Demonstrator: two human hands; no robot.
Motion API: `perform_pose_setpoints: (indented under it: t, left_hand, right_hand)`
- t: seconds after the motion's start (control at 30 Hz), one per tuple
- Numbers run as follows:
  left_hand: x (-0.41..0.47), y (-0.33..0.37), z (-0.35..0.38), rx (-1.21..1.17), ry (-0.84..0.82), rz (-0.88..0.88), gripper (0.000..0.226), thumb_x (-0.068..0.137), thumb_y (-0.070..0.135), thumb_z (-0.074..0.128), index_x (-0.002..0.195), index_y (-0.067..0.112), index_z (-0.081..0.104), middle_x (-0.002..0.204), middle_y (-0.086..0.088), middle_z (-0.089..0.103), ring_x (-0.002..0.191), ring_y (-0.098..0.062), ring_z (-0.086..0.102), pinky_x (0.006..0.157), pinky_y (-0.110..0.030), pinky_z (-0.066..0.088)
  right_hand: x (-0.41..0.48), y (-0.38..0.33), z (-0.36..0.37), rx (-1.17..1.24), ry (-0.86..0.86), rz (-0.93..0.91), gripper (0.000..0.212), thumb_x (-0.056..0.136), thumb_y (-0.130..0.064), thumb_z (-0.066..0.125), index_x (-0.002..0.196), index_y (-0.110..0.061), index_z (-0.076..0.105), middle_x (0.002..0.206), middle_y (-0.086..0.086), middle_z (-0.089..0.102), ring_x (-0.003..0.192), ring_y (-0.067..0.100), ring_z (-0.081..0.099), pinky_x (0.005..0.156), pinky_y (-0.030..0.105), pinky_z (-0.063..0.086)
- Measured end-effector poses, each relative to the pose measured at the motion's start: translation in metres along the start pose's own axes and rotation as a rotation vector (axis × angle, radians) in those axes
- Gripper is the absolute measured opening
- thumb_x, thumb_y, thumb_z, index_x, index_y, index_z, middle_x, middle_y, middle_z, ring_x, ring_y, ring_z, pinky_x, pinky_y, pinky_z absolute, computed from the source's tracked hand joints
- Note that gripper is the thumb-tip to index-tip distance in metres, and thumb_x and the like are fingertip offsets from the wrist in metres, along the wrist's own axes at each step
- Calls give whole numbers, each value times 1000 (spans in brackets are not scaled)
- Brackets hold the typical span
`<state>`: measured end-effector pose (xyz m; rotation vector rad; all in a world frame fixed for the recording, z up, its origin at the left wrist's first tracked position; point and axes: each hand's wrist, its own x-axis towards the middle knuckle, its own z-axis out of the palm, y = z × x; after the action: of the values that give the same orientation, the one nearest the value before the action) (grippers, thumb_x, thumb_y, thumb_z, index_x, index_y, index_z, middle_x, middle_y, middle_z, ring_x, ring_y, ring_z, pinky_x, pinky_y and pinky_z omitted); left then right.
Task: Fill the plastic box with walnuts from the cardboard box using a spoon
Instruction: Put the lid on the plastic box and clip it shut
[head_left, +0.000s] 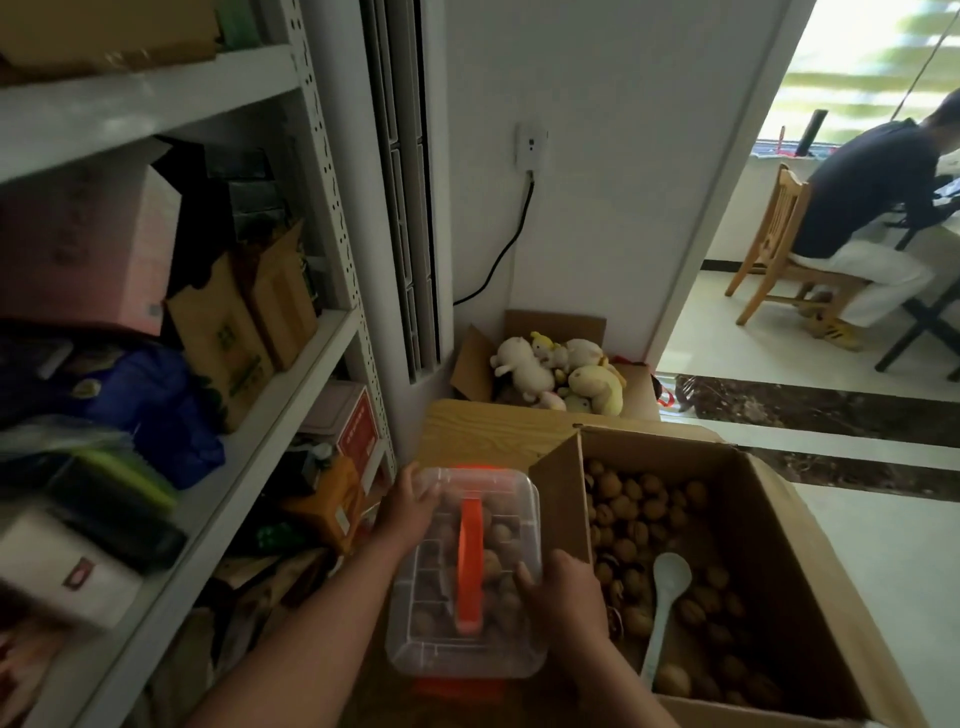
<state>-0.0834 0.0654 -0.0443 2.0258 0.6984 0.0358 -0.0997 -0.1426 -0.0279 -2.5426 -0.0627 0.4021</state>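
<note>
Both hands (410, 506) (563, 590) gripping lidded plastic box (467, 644), wooden table (483, 431), shelving (322, 332) left, spoon (667, 597) among walnuts (639, 504)

A light wood-grain surface (483, 428) carries a clear plastic box with an orange handle (441, 649) and, just beside it on the right, a big open brown cardboard box of walnuts (810, 561).

Daylight pours in from the blown-out bright window (862, 57) far up and right of the hands, glaring on the pale tiled floor (878, 545). The grey metal shelving unit (291, 395) left of the hands sits dim and smeared with blur. Straight lines bow toward the edges.
</note>
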Motion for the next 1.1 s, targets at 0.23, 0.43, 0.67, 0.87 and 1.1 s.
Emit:
perform_pose_setpoints:
  t: [0.23, 0.43, 0.67, 0.87, 1.1]
  left_hand:
    - [-20, -5, 13, 72, 55, -6, 52, 102, 31, 37, 148, 11, 23, 153, -13, 28, 140, -27, 27, 108, -32, 25]
    - [-14, -11, 15, 89, 72, -9, 50, 100, 34, 40, 146, 14, 31, 146, -14, 40, 133, -28, 38, 104, -33, 34]
    - [-2, -7, 14, -7, 46, -81, 50, 96, 42, 46, 142, 26, 38, 137, -7, 51, 120, -26, 51, 95, -36, 45]
    - [-3, -11, 20, 44, 105, -55, 49, 98, 41, 45, 143, 24, 38, 139, -8, 49, 125, -27, 48, 94, -31, 39]
    - [-3, -13, 24, 123, 167, -9, 46, 98, 41, 44, 139, 22, 42, 131, -9, 56, 118, -28, 54, 89, -31, 41]
  right_hand:
    - [1, 8, -2, 32, -178, 68, 31, 86, -45, 59, 94, -15, 56, 85, 0, 62, 75, 16, 64, 64, 32, 57]
    - [3, 5, 0, 57, -199, 105, 26, 89, -41, 58, 94, -16, 53, 88, 2, 61, 78, 16, 62, 66, 30, 56]
    - [14, -4, -3, 155, -257, 221, 29, 89, -37, 59, 98, -10, 50, 91, 6, 59, 85, 22, 63, 71, 36, 58]
    - [23, -7, -2, 135, -327, 255, 26, 88, -33, 62, 82, -14, 46, 91, 11, 63, 82, 26, 67, 67, 40, 60]
    - [35, -3, -5, 273, -500, 332, 44, 87, -27, 65, 116, 3, 52, 101, 20, 65, 79, 31, 68, 57, 40, 59]
